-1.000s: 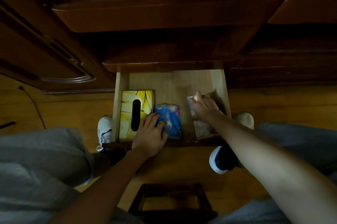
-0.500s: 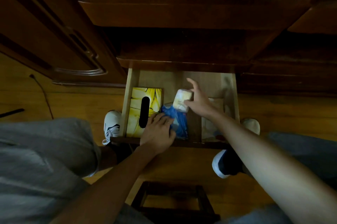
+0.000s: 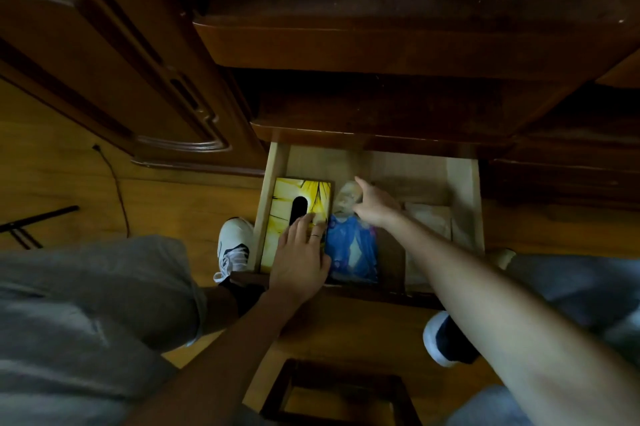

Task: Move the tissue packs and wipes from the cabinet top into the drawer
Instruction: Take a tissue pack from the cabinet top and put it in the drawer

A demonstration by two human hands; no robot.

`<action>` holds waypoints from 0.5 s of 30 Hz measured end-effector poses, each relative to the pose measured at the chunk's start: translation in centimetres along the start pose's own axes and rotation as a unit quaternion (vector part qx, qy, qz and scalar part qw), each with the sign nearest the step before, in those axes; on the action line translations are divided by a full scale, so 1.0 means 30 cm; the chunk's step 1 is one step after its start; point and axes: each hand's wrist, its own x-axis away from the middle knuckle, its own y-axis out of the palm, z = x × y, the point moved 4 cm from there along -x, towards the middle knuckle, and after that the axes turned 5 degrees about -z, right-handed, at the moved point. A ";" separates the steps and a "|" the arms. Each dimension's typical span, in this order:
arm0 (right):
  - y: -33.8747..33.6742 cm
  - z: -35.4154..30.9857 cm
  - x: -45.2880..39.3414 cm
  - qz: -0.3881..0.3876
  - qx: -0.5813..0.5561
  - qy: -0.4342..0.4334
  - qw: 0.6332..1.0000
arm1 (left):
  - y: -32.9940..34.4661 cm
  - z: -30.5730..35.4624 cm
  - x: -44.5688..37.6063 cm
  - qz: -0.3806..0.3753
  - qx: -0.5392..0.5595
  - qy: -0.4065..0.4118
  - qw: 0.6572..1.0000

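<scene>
Head view: the right hand (image 3: pixel 372 205) has its grip around a small pale tissue pack (image 3: pixel 346 197) above the blue wipes pack (image 3: pixel 353 249) in the drawer (image 3: pixel 465 204); the free space lies just behind the wipes. The left hand (image 3: pixel 301 256) rests flat, fingers straight, on the yellow tissue box (image 3: pixel 287 204).

Premises: a domestic room, dimly lit — most likely a bedroom or living area of a home. Evidence: a dark varnished wooden cabinet (image 3: pixel 398 44) with stepped mouldings, a carved panelled door (image 3: pixel 114 79) at its left, and an open pale-wood drawer (image 3: pixel 465 197) holding household goods — a yellow tissue box (image 3: pixel 280 217) and a blue soft pack (image 3: pixel 356 249). Honey-coloured wooden floor (image 3: pixel 62 183) with a loose cable (image 3: pixel 116 183) trailing across it, and a small wooden stool (image 3: pixel 339 391) beneath the viewer.
</scene>
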 end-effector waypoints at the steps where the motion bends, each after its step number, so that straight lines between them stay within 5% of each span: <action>1: 0.002 0.004 0.007 0.017 0.020 0.004 1.000 | 0.001 0.001 -0.001 0.001 0.001 -0.001 1.000; 6: -0.068 -0.001 0.082 0.094 -0.033 -0.031 0.995 | -0.028 0.014 -0.005 -0.004 -0.006 -0.004 1.000; 9: -0.132 -0.022 0.153 0.068 -0.039 -0.036 0.996 | -0.119 0.056 -0.011 0.026 0.016 0.002 1.000; 15: -0.423 -0.241 0.476 0.132 -0.058 -0.199 0.969 | -0.657 0.214 -0.026 0.240 0.022 0.120 0.963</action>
